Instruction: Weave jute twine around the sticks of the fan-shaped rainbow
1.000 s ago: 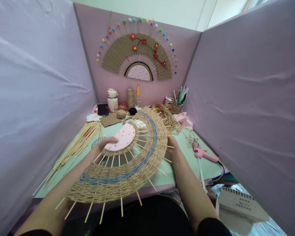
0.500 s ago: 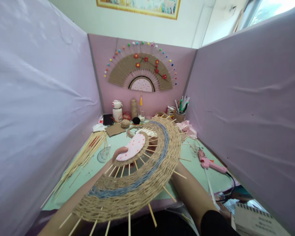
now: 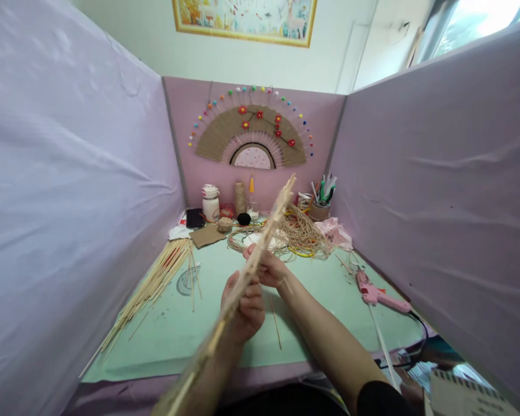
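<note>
The woven fan (image 3: 276, 216) is held up edge-on to me, a narrow slanting strip from lower left to upper right. Its faces and the pale centre piece are hidden from this angle. My left hand (image 3: 248, 311) is closed on the fan near the middle of its length, fingers curled on the right side. A little farther up, my right hand (image 3: 269, 269) also grips it, with some fingers hidden behind the strip. One loose thin stick (image 3: 276, 323) lies on the green tabletop (image 3: 325, 315) beneath my right forearm.
Thin bamboo sticks (image 3: 149, 283) and a clear protractor (image 3: 188, 279) lie on the left. Tangled twine (image 3: 305, 231) is heaped behind my hands. A pink glue gun (image 3: 379, 293) lies at right, its cord off the edge. A finished fan (image 3: 210, 136) hangs on the back panel.
The fan has turned from showing its broad woven face to standing edge-on. Both hands have shifted with it, and the twine heap behind has come into view.
</note>
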`<state>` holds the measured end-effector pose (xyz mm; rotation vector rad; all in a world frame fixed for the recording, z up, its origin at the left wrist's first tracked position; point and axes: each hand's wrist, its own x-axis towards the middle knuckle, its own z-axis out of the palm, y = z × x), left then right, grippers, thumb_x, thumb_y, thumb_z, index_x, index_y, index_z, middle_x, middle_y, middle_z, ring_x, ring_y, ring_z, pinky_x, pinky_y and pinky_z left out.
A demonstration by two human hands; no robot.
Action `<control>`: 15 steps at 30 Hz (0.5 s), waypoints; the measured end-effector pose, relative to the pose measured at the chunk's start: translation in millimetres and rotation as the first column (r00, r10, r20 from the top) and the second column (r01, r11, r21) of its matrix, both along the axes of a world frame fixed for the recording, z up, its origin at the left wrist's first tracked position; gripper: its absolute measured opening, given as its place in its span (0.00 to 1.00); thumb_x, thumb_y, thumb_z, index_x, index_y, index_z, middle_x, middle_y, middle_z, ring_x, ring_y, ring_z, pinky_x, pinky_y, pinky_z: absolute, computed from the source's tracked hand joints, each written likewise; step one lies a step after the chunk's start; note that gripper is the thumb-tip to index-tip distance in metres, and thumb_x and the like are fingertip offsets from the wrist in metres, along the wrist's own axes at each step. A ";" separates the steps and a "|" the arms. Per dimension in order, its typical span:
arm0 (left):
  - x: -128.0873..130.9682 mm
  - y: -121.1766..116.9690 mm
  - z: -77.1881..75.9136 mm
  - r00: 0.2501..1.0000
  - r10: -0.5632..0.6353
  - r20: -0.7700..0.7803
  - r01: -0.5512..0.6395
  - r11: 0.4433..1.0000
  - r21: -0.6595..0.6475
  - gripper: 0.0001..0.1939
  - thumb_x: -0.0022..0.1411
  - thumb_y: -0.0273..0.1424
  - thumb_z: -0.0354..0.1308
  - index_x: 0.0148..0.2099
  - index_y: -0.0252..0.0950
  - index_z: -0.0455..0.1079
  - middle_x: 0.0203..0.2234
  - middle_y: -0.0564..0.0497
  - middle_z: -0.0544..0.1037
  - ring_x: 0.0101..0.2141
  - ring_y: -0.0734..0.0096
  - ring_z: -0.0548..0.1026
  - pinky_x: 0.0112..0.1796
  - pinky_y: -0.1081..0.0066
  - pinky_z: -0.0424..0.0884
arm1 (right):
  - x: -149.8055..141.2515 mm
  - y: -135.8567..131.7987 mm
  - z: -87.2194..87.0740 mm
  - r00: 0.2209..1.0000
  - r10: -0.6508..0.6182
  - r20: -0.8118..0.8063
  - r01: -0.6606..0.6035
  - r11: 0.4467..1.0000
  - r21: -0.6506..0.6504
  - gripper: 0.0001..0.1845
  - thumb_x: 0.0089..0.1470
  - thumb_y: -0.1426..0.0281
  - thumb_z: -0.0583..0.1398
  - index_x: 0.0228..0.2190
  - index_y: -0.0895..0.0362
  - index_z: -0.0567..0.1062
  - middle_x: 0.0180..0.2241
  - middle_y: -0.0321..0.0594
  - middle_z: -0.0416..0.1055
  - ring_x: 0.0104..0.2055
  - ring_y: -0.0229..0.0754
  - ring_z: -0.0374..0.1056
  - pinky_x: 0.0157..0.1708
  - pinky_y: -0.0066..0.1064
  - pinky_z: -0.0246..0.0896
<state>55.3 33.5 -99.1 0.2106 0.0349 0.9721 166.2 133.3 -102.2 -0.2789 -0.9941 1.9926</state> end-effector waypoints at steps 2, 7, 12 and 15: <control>6.6 -7.6 9.3 0.983 0.053 0.178 -0.034 0.994 -0.106 0.07 0.63 0.29 0.50 0.40 0.37 0.69 0.21 0.57 0.74 0.19 0.89 0.71 0.20 0.94 0.64 | -1.5 -3.7 -0.6 0.996 0.031 -0.087 -0.034 0.999 -0.032 0.20 0.40 0.64 0.69 0.22 0.57 0.62 0.13 0.23 0.47 0.16 0.27 0.41 0.15 0.18 0.44; 17.6 -2.8 10.3 0.983 0.185 -0.003 -0.181 0.962 -0.204 0.08 0.62 0.32 0.52 0.40 0.36 0.70 0.23 0.55 0.75 0.22 0.86 0.73 0.24 0.89 0.68 | 0.6 -0.6 3.9 0.939 -0.226 -0.261 0.185 0.968 -0.172 0.20 0.41 0.69 0.69 0.23 0.57 0.61 0.15 0.23 0.49 0.16 0.26 0.38 0.13 0.17 0.40; 37.8 11.7 -11.0 0.691 0.432 -0.579 -0.481 0.873 0.076 0.05 0.54 0.30 0.60 0.31 0.32 0.71 0.19 0.52 0.73 0.20 0.81 0.70 0.22 0.81 0.64 | 8.7 6.5 6.1 0.885 -0.376 -0.275 0.321 0.920 -0.225 0.23 0.42 0.71 0.68 0.21 0.56 0.56 0.16 0.23 0.48 0.15 0.25 0.43 0.14 0.17 0.41; 45.9 23.9 -17.3 0.537 0.582 -0.611 -0.517 0.799 0.307 0.07 0.52 0.31 0.61 0.34 0.34 0.71 0.28 0.49 0.75 0.28 0.76 0.73 0.29 0.77 0.66 | 11.9 7.1 7.2 0.889 -0.396 -0.232 0.357 0.914 -0.191 0.24 0.42 0.68 0.68 0.21 0.56 0.56 0.15 0.23 0.46 0.15 0.26 0.44 0.14 0.18 0.42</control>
